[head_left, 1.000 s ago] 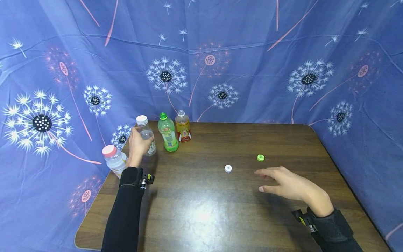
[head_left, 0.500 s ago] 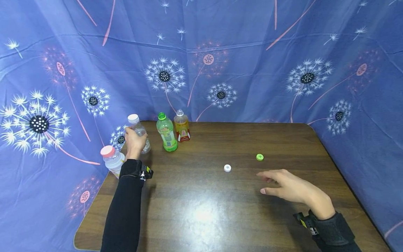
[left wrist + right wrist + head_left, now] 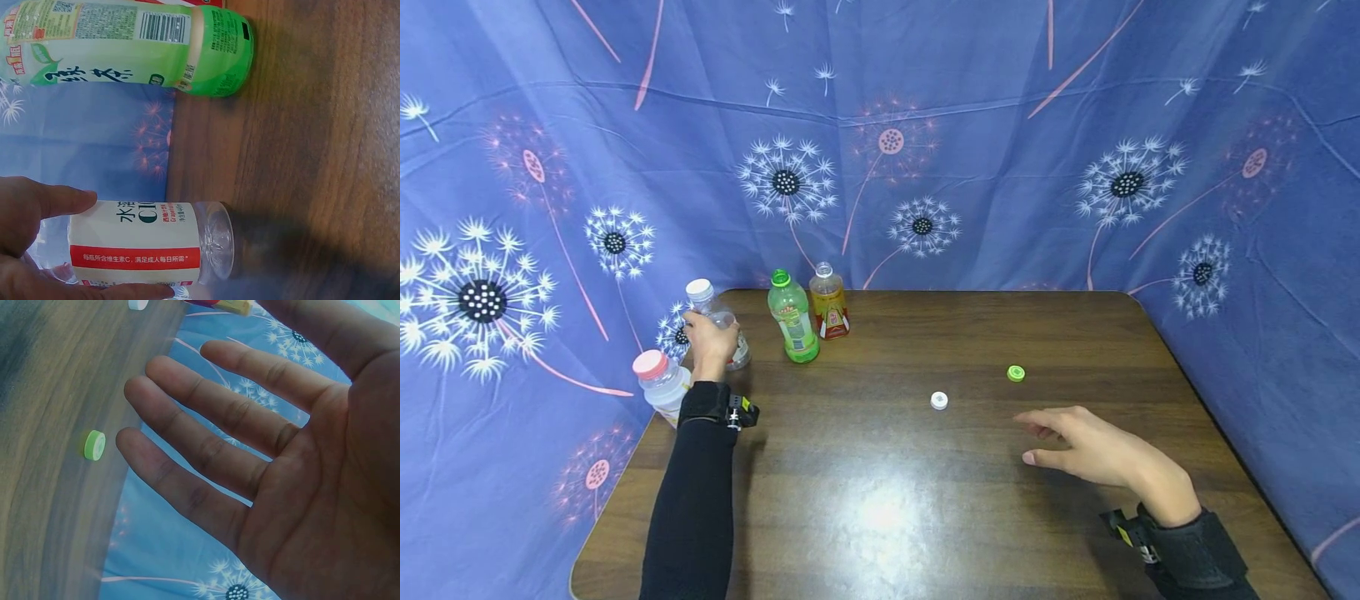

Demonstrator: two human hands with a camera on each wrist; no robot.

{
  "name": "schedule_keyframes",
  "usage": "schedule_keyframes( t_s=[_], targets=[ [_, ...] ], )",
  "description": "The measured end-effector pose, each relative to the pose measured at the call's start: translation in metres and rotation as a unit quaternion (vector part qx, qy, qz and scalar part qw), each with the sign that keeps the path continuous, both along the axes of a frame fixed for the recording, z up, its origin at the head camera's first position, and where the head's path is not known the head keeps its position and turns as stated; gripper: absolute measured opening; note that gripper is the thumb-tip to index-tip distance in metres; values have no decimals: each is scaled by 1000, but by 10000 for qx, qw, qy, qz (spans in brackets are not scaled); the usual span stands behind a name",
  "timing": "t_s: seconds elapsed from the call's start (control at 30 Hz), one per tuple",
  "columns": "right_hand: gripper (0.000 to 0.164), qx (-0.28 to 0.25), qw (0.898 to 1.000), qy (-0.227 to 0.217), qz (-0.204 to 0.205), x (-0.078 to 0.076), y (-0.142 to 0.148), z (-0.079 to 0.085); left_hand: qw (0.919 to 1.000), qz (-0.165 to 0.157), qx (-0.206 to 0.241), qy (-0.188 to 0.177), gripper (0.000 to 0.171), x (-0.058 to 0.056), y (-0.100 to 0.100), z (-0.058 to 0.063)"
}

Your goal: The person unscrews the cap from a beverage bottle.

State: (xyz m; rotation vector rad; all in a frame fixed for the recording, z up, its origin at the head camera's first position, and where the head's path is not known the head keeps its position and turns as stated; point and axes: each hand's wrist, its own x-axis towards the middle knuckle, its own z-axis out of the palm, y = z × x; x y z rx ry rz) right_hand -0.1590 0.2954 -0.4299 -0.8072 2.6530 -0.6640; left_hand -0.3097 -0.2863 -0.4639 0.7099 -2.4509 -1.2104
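My left hand (image 3: 711,343) grips a clear plastic bottle (image 3: 134,244) with a white cap and a white label crossed by a red band. The bottle stands at the table's back left corner, thumb on one side and fingers on the other. To its right is a green bottle (image 3: 793,321) with its mouth uncapped. My right hand (image 3: 1093,446) hovers over the right side of the table, fingers spread and holding nothing. Just beyond its fingertips lie a green bottle cap (image 3: 1016,373) and a white bottle cap (image 3: 938,401).
A pink-capped bottle (image 3: 658,383) stands at the left edge, close to my left wrist. An uncapped bottle with a yellow and red label (image 3: 830,304) stands behind the green one. Blue dandelion-print cloth (image 3: 1000,208) hangs round the wooden table (image 3: 880,467).
My left hand has shifted left with the white-capped bottle, widening its gap to the green bottle. The right hand has stayed nearly still, and the head view has turned slightly.
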Motion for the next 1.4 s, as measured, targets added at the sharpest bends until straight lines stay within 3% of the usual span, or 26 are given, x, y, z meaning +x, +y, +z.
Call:
schedule_keyframes(
  t_s=[0.23, 0.53, 0.7, 0.93, 1.07, 1.23, 1.4],
  targets=[
    [64, -5, 9999, 110, 43, 2, -1, -2, 9999, -2, -62, -112, 84, 2, -4, -1],
    [62, -105, 9998, 168, 88, 3, -2, -5, 9995, 95, 143, 269, 105, 7, -4, 3],
    [63, -109, 9998, 89, 109, 2, -3, -6, 9981, 22, -108, 605, 107, 12, 1, 17],
    [67, 145, 9998, -116, -22, 3, -2, -6, 9945, -344, -521, 837, 107, 23, 11, 50],
    [69, 135, 9996, -231, -23, 2, -3, -7, 9908, -482, -808, 968, 99, 28, 20, 67],
    [67, 150, 9996, -227, -52, 2, -6, -7, 9800, -853, -1199, 1337, 78, 33, 32, 83],
    [66, 198, 9995, -251, -85, 1, -8, -7, 9674, -1423, -1490, 1474, 69, 32, 41, 88]
  ],
)
